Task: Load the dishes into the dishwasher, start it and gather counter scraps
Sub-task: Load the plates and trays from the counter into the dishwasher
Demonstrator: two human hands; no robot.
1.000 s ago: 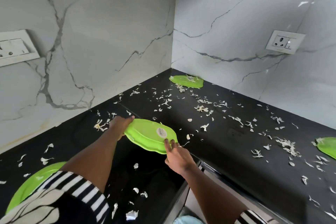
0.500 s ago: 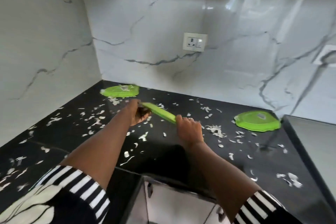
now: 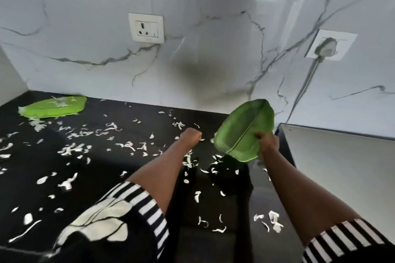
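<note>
A person's right hand (image 3: 268, 142) grips 2 green plates (image 3: 243, 131) held together and tilted above the black counter (image 3: 106, 177), while the left hand (image 3: 191, 135) hangs fisted and apparently empty. Plate collection looks underway; 1 more plate (image 3: 53, 106) sits at the far left among scattered scraps (image 3: 72, 148). Next likely comes fetching it for the unseen dishwasher.
</note>
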